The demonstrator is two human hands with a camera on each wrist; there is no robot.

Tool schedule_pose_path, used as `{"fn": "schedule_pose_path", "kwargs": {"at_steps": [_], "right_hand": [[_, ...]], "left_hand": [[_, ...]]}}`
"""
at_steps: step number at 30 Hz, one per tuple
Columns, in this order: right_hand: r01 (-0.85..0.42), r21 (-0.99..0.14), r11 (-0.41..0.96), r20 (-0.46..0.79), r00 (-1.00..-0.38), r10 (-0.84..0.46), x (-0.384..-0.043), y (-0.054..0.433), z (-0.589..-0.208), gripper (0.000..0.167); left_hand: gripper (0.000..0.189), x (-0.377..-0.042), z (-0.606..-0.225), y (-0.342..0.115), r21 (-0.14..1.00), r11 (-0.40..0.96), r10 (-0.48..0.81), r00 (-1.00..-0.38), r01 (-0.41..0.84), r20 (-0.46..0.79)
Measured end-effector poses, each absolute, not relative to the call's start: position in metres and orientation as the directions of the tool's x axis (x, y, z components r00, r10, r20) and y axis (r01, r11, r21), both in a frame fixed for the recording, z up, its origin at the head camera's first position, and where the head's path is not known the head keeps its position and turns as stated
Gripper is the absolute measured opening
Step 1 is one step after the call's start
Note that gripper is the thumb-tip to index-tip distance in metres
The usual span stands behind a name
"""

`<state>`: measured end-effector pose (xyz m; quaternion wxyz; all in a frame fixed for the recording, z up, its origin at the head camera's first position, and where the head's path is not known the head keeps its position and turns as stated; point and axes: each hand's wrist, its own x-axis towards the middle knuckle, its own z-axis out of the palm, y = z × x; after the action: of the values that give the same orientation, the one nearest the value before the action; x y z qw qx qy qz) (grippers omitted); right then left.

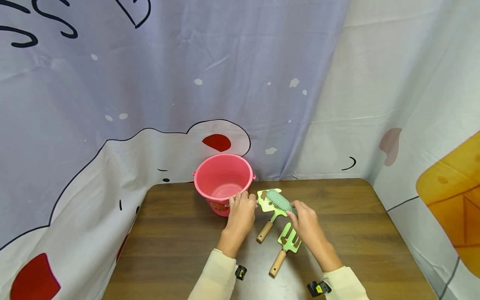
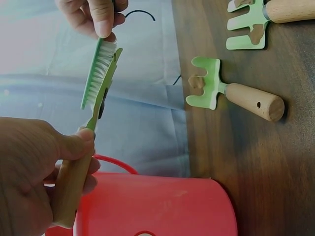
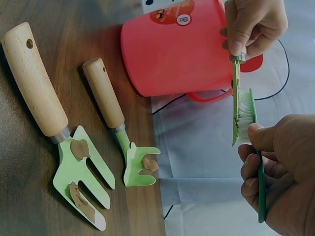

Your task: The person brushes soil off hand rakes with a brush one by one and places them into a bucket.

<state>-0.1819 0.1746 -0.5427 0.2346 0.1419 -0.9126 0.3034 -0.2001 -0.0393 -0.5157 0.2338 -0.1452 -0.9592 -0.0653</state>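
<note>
- Head view: a pink bucket (image 1: 225,175) stands upright near the back edge of a brown wood-grain tabletop (image 1: 168,246), with a lilac and white cartoon curtain (image 1: 262,104) rising behind it.
- Head view: a person's two hands, apart from each other, work close to the bucket. The left hand (image 1: 241,212) is just in front of it, overlapping its rim in this view; I cannot tell whether they touch. The right hand (image 1: 308,223) is farther to the bucket's right, holding a pale green brush (image 1: 279,201).
- Head view: a short-pronged rake (image 1: 266,230) lies to the right of the bucket and nearer the viewer; a fork (image 1: 288,243) lies farther from the bucket in the same direction. Both have wooden handles.
- Left wrist view: beside the bucket, the left hand's thumb and fingers wrap the wooden handle of a green-headed tool (image 2: 73,189), which is raised and tilted. The brush's white bristles meet its head.
- Right wrist view: the right hand's fingers curl round the brush handle, near the bucket. On the tabletop, the rake lies closer to the bucket than the fork, whose green prongs carry brown patches (image 3: 81,202).
</note>
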Motion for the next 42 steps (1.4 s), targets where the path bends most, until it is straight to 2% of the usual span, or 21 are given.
{"fn": "schedule_pose_path", "kwargs": {"at_steps": [14,23,34,42], "right_hand": [[-0.342,-0.506,0.792,0.527,-0.849,-0.030,-0.184,0.193,-0.546,0.024],[-0.336,-0.542,0.771,0.489,-0.872,-0.036,-0.182,0.191,-0.540,0.024],[-0.339,-0.564,0.753,0.431,-0.899,-0.082,-0.175,0.165,-0.531,0.023],[-0.402,-0.507,0.762,0.477,-0.868,-0.140,-0.174,0.152,-0.533,0.023]], "left_hand": [[0.018,-0.199,-0.513,-0.045,0.106,0.952,0.213,-0.870,0.287,0.446],[0.018,-0.199,-0.513,-0.044,0.107,0.952,0.213,-0.873,0.285,0.438],[0.018,-0.198,-0.515,-0.041,0.088,0.952,0.221,-0.859,0.292,0.462],[0.020,-0.198,-0.516,-0.038,0.061,0.952,0.234,-0.840,0.300,0.489]]}}
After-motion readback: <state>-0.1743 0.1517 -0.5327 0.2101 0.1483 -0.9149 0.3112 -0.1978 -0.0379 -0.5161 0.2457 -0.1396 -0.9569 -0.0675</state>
